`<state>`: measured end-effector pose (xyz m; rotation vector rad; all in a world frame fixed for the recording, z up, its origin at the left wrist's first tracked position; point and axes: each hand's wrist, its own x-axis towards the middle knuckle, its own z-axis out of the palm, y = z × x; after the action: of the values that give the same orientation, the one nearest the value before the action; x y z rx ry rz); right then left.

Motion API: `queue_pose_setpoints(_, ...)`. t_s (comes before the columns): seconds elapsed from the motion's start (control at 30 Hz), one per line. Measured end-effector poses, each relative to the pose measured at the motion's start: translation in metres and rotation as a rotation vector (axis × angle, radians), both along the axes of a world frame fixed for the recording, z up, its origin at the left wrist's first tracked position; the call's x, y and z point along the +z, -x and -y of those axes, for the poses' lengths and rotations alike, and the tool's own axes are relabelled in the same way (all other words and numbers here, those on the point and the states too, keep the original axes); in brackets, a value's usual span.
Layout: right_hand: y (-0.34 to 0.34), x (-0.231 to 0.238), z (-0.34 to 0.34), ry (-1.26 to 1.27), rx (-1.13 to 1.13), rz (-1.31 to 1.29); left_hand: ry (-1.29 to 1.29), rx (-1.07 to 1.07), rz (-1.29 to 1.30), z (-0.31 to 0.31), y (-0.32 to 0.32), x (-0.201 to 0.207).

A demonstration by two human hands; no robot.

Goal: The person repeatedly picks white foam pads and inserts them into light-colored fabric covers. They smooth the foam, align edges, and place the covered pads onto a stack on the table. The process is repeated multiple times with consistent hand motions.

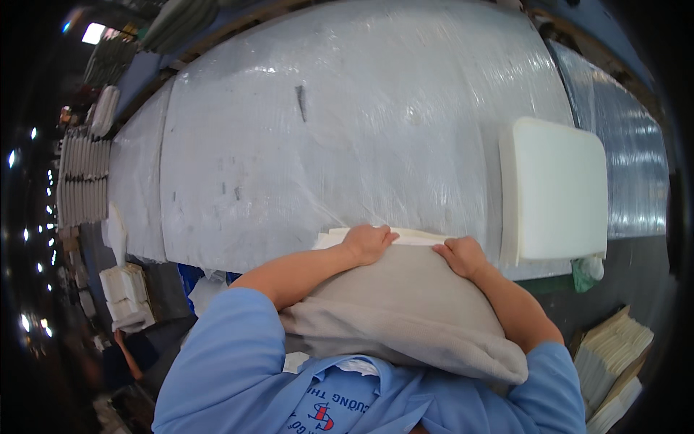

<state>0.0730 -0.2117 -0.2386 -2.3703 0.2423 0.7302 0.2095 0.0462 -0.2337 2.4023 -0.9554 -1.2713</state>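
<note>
A grey fabric cushion cover (412, 286) lies against my body at the near edge of the table, its lower part bunched in a thick fold. White foam (416, 237) shows along the cover's far edge. My left hand (369, 244) is closed on that edge, left of the middle, with its fingers curled in. To its right, my right hand (463, 256) pinches the same edge, thumb on the near side. How far the foam reaches inside the cover is hidden by the cloth.
Clear plastic film covers the wide table (325, 145). White foam pads (560, 188) are stacked at its right end, above a green bag (584, 276). Grey cushions (83, 177) are piled at far left. More pads (614, 354) stand at lower right. A co-worker's arm (129, 354) shows at lower left.
</note>
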Motion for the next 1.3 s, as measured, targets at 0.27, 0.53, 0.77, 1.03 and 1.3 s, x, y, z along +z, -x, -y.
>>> queue_pose_setpoints(0.27,0.013,0.0,-0.006,0.008,-0.034,0.043,-0.042,0.07,0.024,-0.08,-0.011,0.024)
queue_pose_setpoints(0.53,0.019,-0.001,-0.012,0.067,0.021,0.09,0.097,0.531,0.228,-0.118,-0.007,0.025)
queue_pose_setpoints(0.77,0.007,-0.006,-0.019,-0.151,-0.103,-0.21,1.054,1.11,-0.168,-0.198,0.119,0.12)
queue_pose_setpoints(1.03,-0.03,0.065,-0.129,-0.351,0.059,-0.302,1.372,1.842,-0.029,-0.113,0.194,0.142)
queue_pose_setpoints(1.3,-0.046,0.076,-0.155,-0.31,0.013,-0.34,1.339,2.138,0.153,-0.103,0.231,0.107)
